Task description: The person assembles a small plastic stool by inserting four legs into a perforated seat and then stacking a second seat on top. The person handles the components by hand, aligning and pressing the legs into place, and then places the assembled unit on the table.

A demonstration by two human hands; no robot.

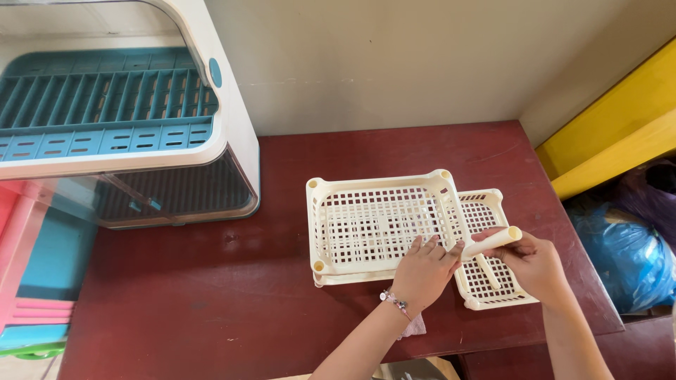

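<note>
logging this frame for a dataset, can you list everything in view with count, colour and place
table: one, dark red, fills the middle of the view
mesh baskets: a stack of cream ones, exact count unclear, table centre; another cream one overlapped at their right
tube: one, cream, over the right basket
second tube: one, cream, lying in the right basket
dish rack cabinet: one, white with a teal slatted tray, table's far left
pink cloth: one, near table edge under the left wrist
yellow ledge: one, far right
blue bag: one, right of the table
bracelet: one, beaded, left wrist
left hand: resting on the basket stack's near corner
right hand: gripping the tube
</note>
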